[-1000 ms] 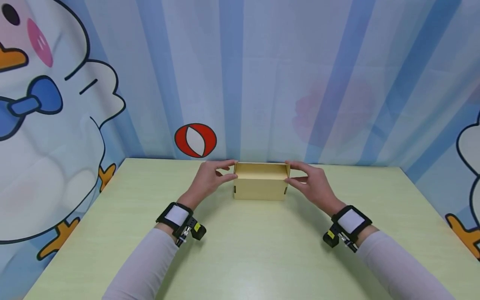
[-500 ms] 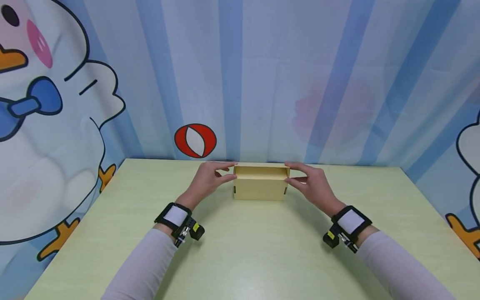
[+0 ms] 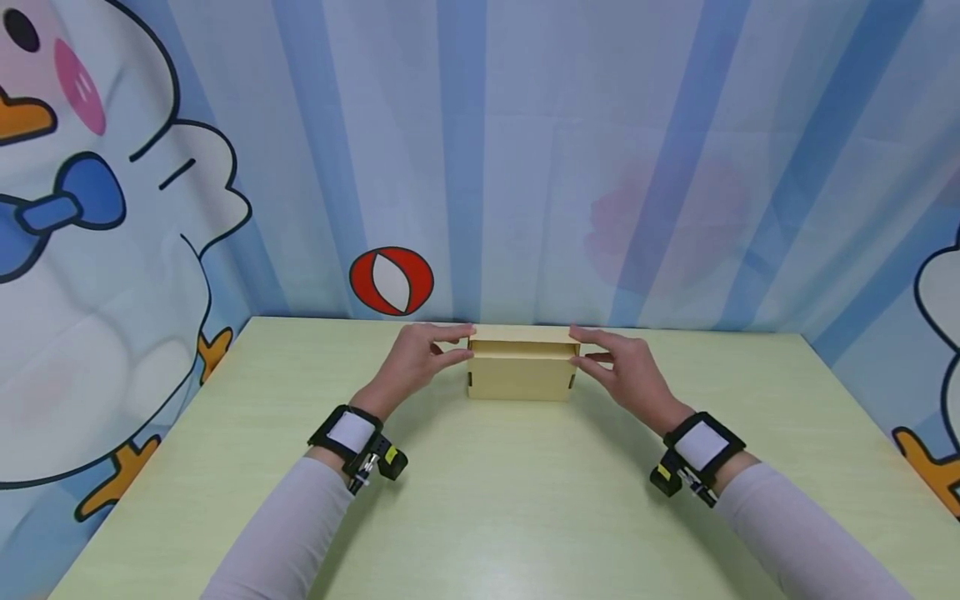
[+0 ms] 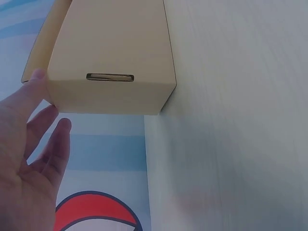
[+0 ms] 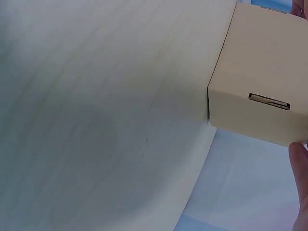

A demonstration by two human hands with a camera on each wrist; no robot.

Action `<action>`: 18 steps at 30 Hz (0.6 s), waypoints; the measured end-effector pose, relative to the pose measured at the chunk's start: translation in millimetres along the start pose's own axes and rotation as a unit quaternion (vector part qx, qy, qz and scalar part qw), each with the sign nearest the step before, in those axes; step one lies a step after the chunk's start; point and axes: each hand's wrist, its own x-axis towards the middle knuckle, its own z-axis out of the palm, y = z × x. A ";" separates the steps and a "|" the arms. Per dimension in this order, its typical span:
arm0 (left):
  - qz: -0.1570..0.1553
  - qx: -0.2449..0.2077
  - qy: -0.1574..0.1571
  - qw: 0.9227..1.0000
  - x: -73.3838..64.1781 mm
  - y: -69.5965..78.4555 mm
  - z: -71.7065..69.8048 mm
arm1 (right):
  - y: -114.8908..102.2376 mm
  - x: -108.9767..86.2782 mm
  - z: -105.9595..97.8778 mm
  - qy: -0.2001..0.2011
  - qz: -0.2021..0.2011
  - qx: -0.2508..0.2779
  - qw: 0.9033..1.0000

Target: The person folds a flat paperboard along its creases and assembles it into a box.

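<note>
A small tan cardboard box (image 3: 519, 380) stands near the table's back edge with its hinged lid (image 3: 521, 333) partly lowered, leaving a gap above the front panel. At its left end my left hand (image 3: 415, 354) holds the upper corner, index finger at the lid and thumb at the front panel's top edge. My right hand (image 3: 624, 362) does likewise at the right end. Up close in the left wrist view, the box (image 4: 115, 48) shows a narrow slot, and my left thumb lies beside the lid (image 4: 45, 43). Only a little of my right hand (image 5: 301, 178) enters the right wrist view, below the box (image 5: 264, 62).
The pale wood-grain table (image 3: 480, 500) spreads in front of the box. Behind it hangs a blue striped curtain (image 3: 517, 167) printed with a red and white ball (image 3: 391, 281) and a large duck (image 3: 112, 317).
The lid has tilted forward and down, so its top panel shows more and the opening is narrower. Both hands keep nearly the same place at the box's ends.
</note>
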 end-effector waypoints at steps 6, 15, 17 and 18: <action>0.009 0.015 0.000 1.000 -0.4 0.9 -0.5 | 1.1 0.2 0.2 0.002 -0.023 -0.014 1.000; 0.027 0.030 -0.004 0.999 -2.0 3.5 -2.8 | 0.7 -0.5 -2.8 0.014 -0.082 -0.077 0.994; 0.032 0.032 -0.006 0.999 -2.2 3.4 -2.9 | 1.0 -0.9 -2.9 0.017 -0.092 -0.093 0.991; 0.035 0.033 -0.007 0.999 -2.3 3.3 -2.9 | 1.4 -1.0 -2.7 0.018 -0.097 -0.099 0.990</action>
